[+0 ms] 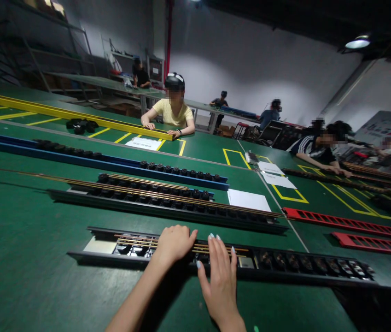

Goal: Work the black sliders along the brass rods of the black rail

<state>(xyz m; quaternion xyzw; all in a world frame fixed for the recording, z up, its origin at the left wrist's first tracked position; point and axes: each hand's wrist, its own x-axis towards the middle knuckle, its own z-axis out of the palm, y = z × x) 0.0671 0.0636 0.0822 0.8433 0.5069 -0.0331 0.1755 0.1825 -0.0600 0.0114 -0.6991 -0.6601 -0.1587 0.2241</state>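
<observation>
- The right hand lay flat, fingers spread and stretched forward, its fingertips resting on the near black rail and on the right ends of the thin brass rods; it clamped nothing.
- The left hand sat just left of it, curled palm-down over the same rods, knuckles up; whether its fingers pinched a rod could not be told.
- The near black rail ran left to right across the green table, closest to the person, with the rods lying along its left half and a row of small dark slots filling its right half.
- Just beyond it lay a second black rail, longer, with long brass rods stretched over a row of black clips.
- A white sheet of paper lay just past the right end of that rail.
- Farther still, a blue rail carried a line of black clips along its length.
- To the right, two red rails lay on the neighbouring table, marked with yellow lines.
- At the far side, a yellow rail lay slanted, with a heap of black parts beside it.
- A person in a yellow shirt leaned on the far edge with both forearms on the table by the yellow rail's end.
- At far right, a person in a striped top bent over another table.
</observation>
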